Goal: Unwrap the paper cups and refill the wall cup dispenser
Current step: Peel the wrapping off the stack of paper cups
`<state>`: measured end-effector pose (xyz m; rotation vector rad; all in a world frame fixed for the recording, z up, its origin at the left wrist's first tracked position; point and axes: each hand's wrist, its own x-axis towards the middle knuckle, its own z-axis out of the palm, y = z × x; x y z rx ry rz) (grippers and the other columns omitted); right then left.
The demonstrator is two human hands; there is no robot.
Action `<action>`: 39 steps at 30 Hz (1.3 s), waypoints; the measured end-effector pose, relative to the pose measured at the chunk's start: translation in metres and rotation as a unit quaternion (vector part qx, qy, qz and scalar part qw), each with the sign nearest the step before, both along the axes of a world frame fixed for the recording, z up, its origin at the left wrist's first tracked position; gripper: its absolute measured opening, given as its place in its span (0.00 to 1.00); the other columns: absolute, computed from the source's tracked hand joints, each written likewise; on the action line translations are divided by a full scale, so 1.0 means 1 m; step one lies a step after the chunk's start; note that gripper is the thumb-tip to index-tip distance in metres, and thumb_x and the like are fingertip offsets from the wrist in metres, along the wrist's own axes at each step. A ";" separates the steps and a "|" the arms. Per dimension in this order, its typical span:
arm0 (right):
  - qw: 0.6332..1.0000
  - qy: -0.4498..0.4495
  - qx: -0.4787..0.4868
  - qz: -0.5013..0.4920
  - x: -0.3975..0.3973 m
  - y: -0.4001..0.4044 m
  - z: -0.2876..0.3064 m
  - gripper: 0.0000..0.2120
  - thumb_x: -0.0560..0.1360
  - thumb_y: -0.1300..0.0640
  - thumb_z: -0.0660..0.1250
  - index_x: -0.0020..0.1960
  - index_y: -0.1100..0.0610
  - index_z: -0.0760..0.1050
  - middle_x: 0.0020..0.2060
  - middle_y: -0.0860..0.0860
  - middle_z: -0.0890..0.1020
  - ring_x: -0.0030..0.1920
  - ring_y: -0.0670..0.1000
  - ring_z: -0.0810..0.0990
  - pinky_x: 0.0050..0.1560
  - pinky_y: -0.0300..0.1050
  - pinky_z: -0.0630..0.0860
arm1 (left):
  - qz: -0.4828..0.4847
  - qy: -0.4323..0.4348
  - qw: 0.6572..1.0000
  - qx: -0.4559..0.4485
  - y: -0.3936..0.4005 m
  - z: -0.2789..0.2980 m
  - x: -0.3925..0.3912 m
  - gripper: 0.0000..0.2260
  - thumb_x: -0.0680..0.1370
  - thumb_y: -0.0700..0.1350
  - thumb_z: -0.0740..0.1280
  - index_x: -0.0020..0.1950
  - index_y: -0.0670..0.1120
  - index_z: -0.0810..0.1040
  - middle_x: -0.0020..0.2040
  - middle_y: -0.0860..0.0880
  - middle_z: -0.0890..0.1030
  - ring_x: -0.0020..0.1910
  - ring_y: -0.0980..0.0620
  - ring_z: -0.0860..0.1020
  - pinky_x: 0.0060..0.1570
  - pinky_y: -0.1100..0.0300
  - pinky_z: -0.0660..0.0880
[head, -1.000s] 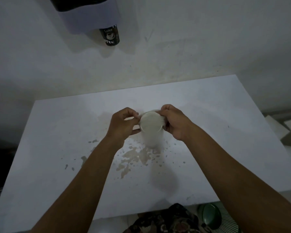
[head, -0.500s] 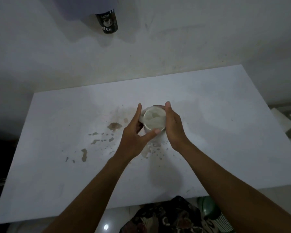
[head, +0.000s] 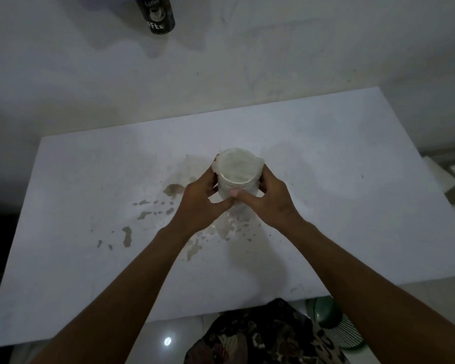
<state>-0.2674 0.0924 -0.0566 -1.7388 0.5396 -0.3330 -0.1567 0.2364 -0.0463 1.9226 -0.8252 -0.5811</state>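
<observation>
Left hand [head: 204, 198]: wrapped around the left side of the wrapped stack of paper cups [head: 237, 177], thumb across its near face. Right hand [head: 269, 198]: clasping the stack's right side, thumb meeting the left thumb at the front. Stack: upright, its foot hidden behind the hands, above the stained middle of the white table [head: 352, 206]; clear plastic wrap [head: 217, 164] bunched loosely at the upper rim, still covering the top and sides. Wall cup dispenser: only its lowest black coffee-print cup [head: 158, 14] shows, on the wall well beyond the stack, up and to its left. Progress, as judged: unwrapping barely begun, sleeve loosened but not off; remaining are stripping the wrap and loading the cups into the dispenser.
</observation>
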 end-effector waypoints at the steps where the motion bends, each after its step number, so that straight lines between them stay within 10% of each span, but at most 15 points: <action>1: 1.000 0.005 -0.010 0.011 0.000 -0.001 -0.004 0.32 0.68 0.44 0.78 0.68 0.45 0.70 0.56 0.37 0.80 0.58 0.39 0.79 0.58 0.40 0.79 | -0.001 0.027 1.000 -0.008 0.002 0.005 0.003 0.35 0.74 0.39 0.74 0.78 0.45 0.62 0.70 0.53 0.74 0.67 0.57 0.75 0.63 0.63 0.74; 5: 0.992 -0.001 -0.128 -0.004 0.002 0.005 -0.011 0.34 0.71 0.39 0.71 0.72 0.54 0.70 0.63 0.47 0.80 0.63 0.44 0.77 0.64 0.38 0.74 | 0.119 0.254 0.957 -0.068 -0.005 0.050 0.011 0.17 0.80 0.55 0.64 0.69 0.57 0.74 0.69 0.52 0.76 0.67 0.51 0.75 0.63 0.47 0.75; 7: 0.950 -0.045 -0.302 -0.064 0.007 0.014 -0.020 0.34 0.75 0.36 0.65 0.69 0.61 0.73 0.65 0.55 0.80 0.63 0.49 0.77 0.64 0.41 0.73 | 0.155 0.297 0.942 -0.027 -0.018 0.069 0.009 0.25 0.74 0.68 0.64 0.64 0.56 0.78 0.64 0.53 0.79 0.61 0.54 0.77 0.57 0.50 0.78; 11: 0.895 -0.006 -0.434 -0.102 0.016 0.023 -0.028 0.33 0.77 0.34 0.62 0.64 0.61 0.77 0.65 0.54 0.80 0.60 0.54 0.81 0.56 0.50 0.75 | 0.186 0.183 0.965 0.001 -0.027 0.067 0.000 0.19 0.80 0.50 0.65 0.72 0.54 0.72 0.67 0.51 0.75 0.60 0.53 0.77 0.60 0.50 0.78; 18: 0.994 -0.024 -0.108 -0.014 0.007 0.005 -0.002 0.28 0.79 0.36 0.53 0.73 0.48 0.68 0.70 0.44 0.74 0.69 0.43 0.71 0.70 0.50 0.71 | 0.159 0.177 0.969 -0.070 -0.010 0.044 -0.012 0.24 0.82 0.49 0.63 0.78 0.54 0.62 0.74 0.57 0.69 0.70 0.57 0.71 0.67 0.51 0.73; 25: 0.976 0.074 0.055 -0.199 0.028 0.011 0.046 0.18 0.78 0.40 0.63 0.46 0.54 0.82 0.43 0.49 0.83 0.45 0.48 0.82 0.44 0.40 0.79 | 0.268 0.168 0.941 -0.123 -0.024 0.043 -0.026 0.16 0.76 0.45 0.73 0.63 0.54 0.81 0.56 0.58 0.84 0.55 0.58 0.82 0.57 0.51 0.80; 28: 0.978 0.034 0.066 -0.195 0.027 0.019 0.041 0.16 0.79 0.43 0.61 0.51 0.51 0.83 0.46 0.50 0.85 0.49 0.50 0.83 0.52 0.55 0.83 | 0.324 0.222 0.909 -0.140 -0.026 0.045 -0.024 0.11 0.75 0.46 0.74 0.57 0.51 0.84 0.48 0.55 0.86 0.50 0.57 0.83 0.53 0.51 0.82; 39: 0.971 -0.051 0.171 -0.161 0.009 0.030 0.030 0.18 0.80 0.61 0.66 0.70 0.54 0.75 0.62 0.48 0.82 0.63 0.48 0.80 0.64 0.54 0.78 | 0.307 0.311 0.879 -0.190 -0.013 0.043 -0.014 0.13 0.77 0.41 0.71 0.61 0.42 0.82 0.56 0.50 0.85 0.56 0.54 0.83 0.58 0.51 0.80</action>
